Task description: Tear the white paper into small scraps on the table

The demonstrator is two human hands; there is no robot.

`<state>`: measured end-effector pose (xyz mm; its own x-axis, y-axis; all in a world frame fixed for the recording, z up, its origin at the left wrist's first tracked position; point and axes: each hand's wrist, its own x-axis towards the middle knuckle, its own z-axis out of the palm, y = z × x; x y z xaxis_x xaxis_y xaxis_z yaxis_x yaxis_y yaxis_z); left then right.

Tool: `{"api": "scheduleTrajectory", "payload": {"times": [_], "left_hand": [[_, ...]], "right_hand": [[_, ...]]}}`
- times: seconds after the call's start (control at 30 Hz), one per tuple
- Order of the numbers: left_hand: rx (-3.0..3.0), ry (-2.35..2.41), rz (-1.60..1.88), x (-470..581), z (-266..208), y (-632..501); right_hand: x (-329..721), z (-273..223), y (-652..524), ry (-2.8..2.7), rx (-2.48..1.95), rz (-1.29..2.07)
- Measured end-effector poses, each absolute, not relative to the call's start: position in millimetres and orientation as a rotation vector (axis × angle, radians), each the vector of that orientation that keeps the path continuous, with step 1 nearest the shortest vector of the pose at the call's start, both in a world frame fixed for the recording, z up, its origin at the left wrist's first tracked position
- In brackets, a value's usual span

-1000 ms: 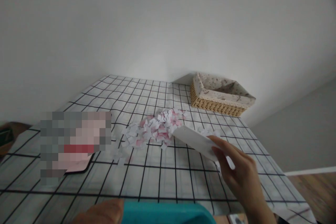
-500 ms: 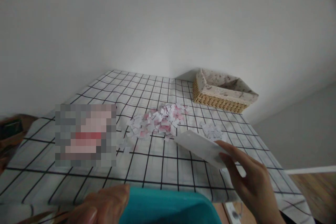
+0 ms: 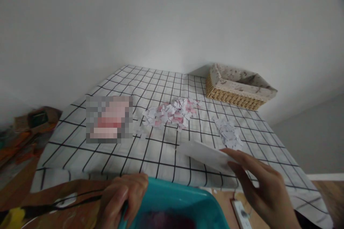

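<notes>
My right hand holds a white card by its near end, flat and low over the front edge of the checked tablecloth. My left hand grips the rim of a teal plastic bin at the bottom of the view. A heap of small pink and white paper scraps lies in the middle of the cloth. A smaller pile of white scraps lies to its right, just beyond the card.
A wicker basket with a cloth lining stands at the back right by the wall. A pixelated pink patch lies on the cloth's left. Black cables run over the wooden surface at the lower left; clutter sits at the far left.
The view has pulled back and tilted down. The teal bin and my left hand have risen further into view. The card has moved back from the pink heap to the cloth's front edge.
</notes>
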<state>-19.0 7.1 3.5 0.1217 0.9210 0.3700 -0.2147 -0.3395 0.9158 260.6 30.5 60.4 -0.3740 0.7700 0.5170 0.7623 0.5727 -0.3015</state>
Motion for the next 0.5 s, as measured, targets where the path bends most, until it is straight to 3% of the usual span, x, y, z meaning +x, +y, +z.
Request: {"api": "scheduleTrajectory", "payload": {"times": [0.17, 0.5], "left_hand": [[1.331, 0.792, 1.504, -15.7, 5.9, 2.7], [1.337, 0.865, 1.444, -30.6, 20.1, 9.7]], "right_hand": [[262.8, 68.8, 19.4, -2.297, -1.085, 0.177], [255.8, 58.3, 34.4, -1.882, -1.394, -0.119]]}}
